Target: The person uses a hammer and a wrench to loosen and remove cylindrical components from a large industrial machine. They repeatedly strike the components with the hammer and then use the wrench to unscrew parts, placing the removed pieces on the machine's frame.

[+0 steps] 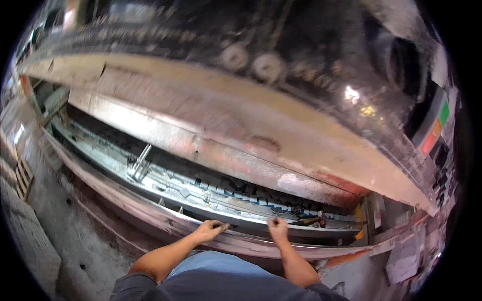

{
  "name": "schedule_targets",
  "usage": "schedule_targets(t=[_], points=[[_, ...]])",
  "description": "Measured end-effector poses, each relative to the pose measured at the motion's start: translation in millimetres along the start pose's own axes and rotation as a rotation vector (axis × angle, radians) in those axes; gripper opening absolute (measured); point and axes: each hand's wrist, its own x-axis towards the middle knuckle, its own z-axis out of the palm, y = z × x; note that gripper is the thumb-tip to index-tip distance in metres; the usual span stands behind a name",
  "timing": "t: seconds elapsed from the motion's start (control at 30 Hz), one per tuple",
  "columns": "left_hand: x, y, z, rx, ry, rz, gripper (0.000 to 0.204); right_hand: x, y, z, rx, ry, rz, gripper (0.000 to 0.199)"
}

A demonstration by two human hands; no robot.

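Note:
My left hand (211, 231) is at the near edge of a long metal trough (251, 228), its thumb and fingers drawn together. Something dark shows at its fingertips, too small to name. To its right, my right hand (277, 230) is curled closed above the same edge, and what lies inside its fingers is hidden. In the trough beyond both hands runs a row of small pale and blue blocks (241, 194). Dark tool-like pieces (314, 219) lie right of my right hand. Farther left, a short shiny metal bracket (140, 163) stands up from the trough.
A long beige machine beam (226, 90) spans overhead, with a worn metal plate (191, 138) below it. Two small upright tabs (170, 205) rise from the near rail. Concrete floor (95, 246) and a wooden pallet (23, 178) lie left. A panel with coloured patches (435, 130) stands right.

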Motion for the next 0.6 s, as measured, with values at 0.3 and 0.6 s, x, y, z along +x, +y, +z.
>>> schedule_targets(t=[0.3, 0.6], points=[[-6, 0, -21, -0.552, 0.147, -0.143, 0.060, -31, -182, 45, 0.627, -0.752, -1.177, 0.021], [40, -95, -187, 0.896, 0.966, 0.328, 0.033, 2, 64, -28, 0.144, -0.270, -0.022, 0.033]])
